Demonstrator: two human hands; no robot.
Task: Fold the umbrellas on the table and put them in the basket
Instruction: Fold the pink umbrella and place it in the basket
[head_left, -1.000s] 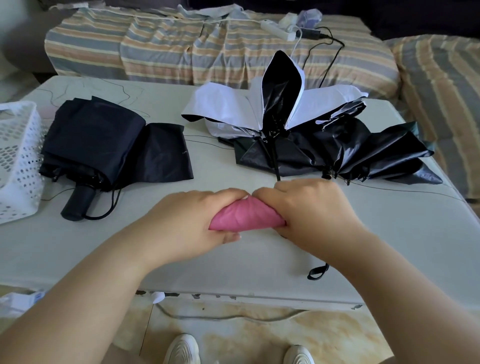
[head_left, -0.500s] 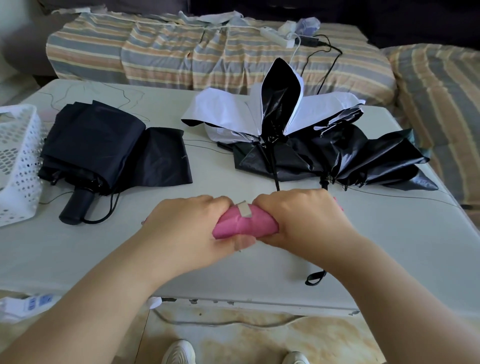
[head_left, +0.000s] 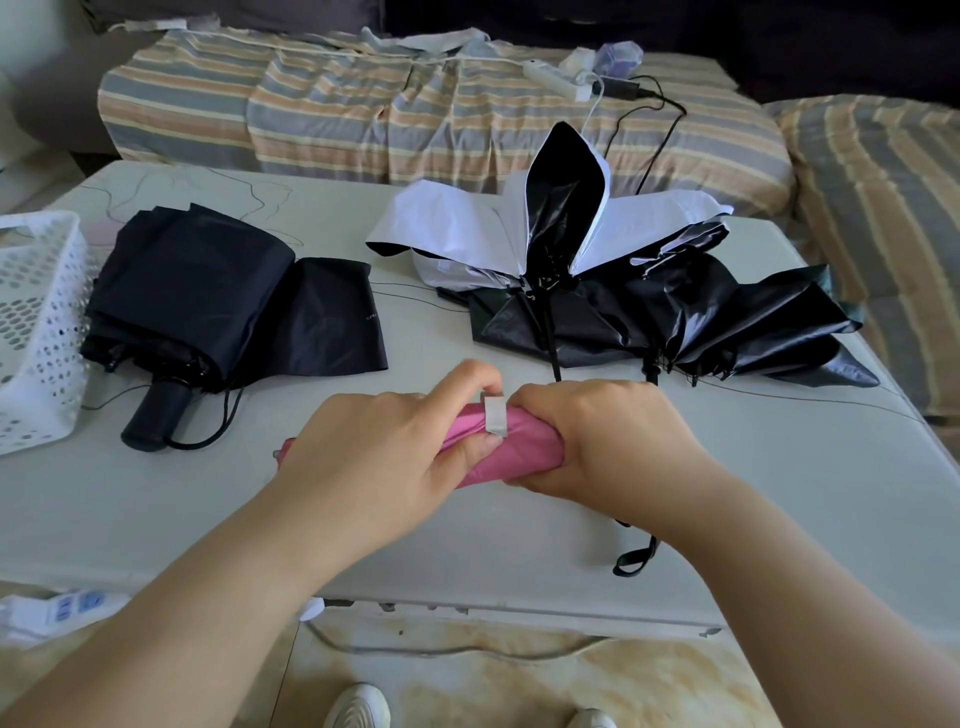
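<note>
Two bare forearms reach in from the bottom edge toward a pale table (head_left: 779, 467). At the near middle of the table, both hands grip a rolled pink umbrella (head_left: 524, 452). The left hand (head_left: 384, 452) curls round its left part, thumb pressed on the fabric and forefinger raised to pinch a whitish closing strap (head_left: 494, 413). Half a second ago that strap was only a small tab between the hands; now it stands up across the roll, and the forefinger has lifted to it. The right hand (head_left: 608, 436) stays clamped round the right part of the roll, hiding that end. Most of the umbrella is covered by the hands; a black wrist loop (head_left: 636, 558) shows below the right forearm.

Farther back on the left, a folded dark navy umbrella (head_left: 202, 301) lies with its black handle toward the viewer. Just left of it is a white perforated basket (head_left: 39, 332), cut off by the left edge; what it holds cannot be made out. Farther back on the right, a white-and-black umbrella (head_left: 571, 244) lies half collapsed, overlapping a crumpled black umbrella (head_left: 737, 322); where one ends and the other begins is hard to tell.

Beyond the table is a sofa under a striped cover (head_left: 363, 114), with a white power strip (head_left: 558, 83) and cables on top.
</note>
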